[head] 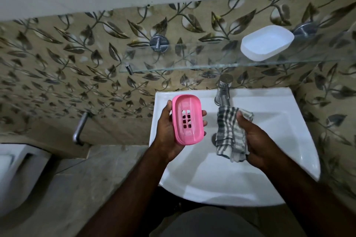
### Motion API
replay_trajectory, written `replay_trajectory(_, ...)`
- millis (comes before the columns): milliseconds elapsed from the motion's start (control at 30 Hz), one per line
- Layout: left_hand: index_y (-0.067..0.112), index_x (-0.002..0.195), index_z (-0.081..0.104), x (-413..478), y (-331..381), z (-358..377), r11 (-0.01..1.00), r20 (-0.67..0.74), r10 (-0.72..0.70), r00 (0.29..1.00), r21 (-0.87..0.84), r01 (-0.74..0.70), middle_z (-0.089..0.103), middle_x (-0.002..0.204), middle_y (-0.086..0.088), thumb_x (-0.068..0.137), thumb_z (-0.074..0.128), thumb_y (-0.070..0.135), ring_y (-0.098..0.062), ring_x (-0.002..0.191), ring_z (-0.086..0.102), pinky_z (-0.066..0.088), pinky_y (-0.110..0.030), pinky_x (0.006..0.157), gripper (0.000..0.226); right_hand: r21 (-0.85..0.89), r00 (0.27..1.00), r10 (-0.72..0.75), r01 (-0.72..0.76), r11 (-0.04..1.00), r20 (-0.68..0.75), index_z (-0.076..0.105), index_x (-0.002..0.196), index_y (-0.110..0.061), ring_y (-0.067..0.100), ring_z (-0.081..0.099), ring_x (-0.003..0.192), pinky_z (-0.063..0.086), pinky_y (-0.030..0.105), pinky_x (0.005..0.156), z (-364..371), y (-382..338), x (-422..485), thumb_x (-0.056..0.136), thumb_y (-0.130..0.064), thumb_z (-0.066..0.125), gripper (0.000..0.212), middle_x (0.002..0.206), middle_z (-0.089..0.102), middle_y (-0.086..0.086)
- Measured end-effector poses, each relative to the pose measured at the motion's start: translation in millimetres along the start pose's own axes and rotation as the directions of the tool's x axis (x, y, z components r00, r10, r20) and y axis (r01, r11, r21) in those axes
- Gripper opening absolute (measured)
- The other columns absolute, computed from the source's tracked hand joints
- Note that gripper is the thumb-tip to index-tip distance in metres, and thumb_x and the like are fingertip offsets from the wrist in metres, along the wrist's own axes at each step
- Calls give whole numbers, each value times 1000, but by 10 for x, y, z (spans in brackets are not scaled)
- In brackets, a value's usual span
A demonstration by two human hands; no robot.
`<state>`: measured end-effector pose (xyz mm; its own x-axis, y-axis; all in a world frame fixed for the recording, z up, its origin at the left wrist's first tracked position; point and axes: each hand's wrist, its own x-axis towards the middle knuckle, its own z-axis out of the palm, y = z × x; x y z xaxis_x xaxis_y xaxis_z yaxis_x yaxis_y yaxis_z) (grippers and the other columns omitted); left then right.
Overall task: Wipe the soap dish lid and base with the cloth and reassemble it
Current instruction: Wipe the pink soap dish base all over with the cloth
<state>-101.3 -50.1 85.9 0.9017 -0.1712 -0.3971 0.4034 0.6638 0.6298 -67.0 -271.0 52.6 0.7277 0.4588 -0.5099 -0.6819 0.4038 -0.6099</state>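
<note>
Soap dish's white half [267, 42] on shelf [173, 59]

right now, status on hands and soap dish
Left hand holds pink slotted piece. Right hand grips checked cloth, not touching it. White piece on glass shelf, dish unassembled. Nothing in between.

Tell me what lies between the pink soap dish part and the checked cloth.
Nothing between the pink soap dish part and cloth: the head view shows only bare white sink behind that gap.
</note>
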Motion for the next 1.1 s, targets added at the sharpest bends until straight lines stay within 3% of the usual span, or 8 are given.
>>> replay_trajectory(133,5,124,65,65,-11,-7,998,10,22,1000,-55,-21,60,125,-24,82,41,68,-37,108,61,44,-51,101,79,-43,1000,-21,22,999,15,58,119,1,29,62,68,53,35,59,98,43,-76,86,-9,67,37,92,59,19)
replay_trajectory(267,5,121,66,101,-14,8,996,4,28,1000,-87,-27,65,119,-22,86,30,74,-35,103,66,45,-54,98,85,-275,943,-326,296,915,-69,68,109,-3,32,67,66,55,37,58,377,-193,-326,87,-5,66,22,92,72,21)
replay_trajectory(400,17,113,74,84,-61,169,997,-6,22,1000,-71,-23,68,120,-16,89,34,67,-31,109,64,45,-50,101,68,-674,854,-512,431,600,91,74,98,-20,12,73,87,58,32,79,661,-264,-533,85,-11,73,17,91,78,-3)
replay_trajectory(567,20,137,55,101,-187,430,998,-38,67,997,-13,-67,62,132,-14,91,39,57,-28,119,61,50,-43,98,61,-881,704,-669,447,153,241,69,95,-13,15,65,86,48,27,77,868,-340,-297,84,-16,72,12,92,70,3)
replay_trajectory(667,25,141,50,105,-205,454,996,-58,89,994,-8,-90,68,118,-14,90,39,58,-30,111,63,45,-46,104,62,-832,690,-560,554,3,458,63,90,-28,15,56,80,39,20,70,864,-221,-327,80,-15,62,16,87,60,0)
replay_trajectory(833,27,134,58,119,-299,344,996,-66,54,996,-69,-59,55,126,-22,90,43,63,-35,115,54,44,-47,102,58,-837,799,-270,544,-53,537,65,102,-36,15,59,80,50,38,70,637,-156,-459,72,-32,58,31,90,53,-5)
replay_trajectory(1000,15,103,77,178,-253,365,993,-79,16,997,-113,-25,72,107,-16,94,36,56,-28,98,70,49,-42,93,59,-870,693,-544,463,-168,473,69,110,-26,26,62,79,52,37,66,911,-356,-152,70,-22,52,43,90,56,2)
replay_trajectory(1100,7,99,76,182,-102,301,995,-45,-15,999,-102,10,72,105,-19,90,39,60,-30,96,70,54,-41,89,65,-848,728,-447,501,-171,520,65,107,-30,26,61,81,50,37,68,988,-312,-136,71,-22,56,37,91,55,1)
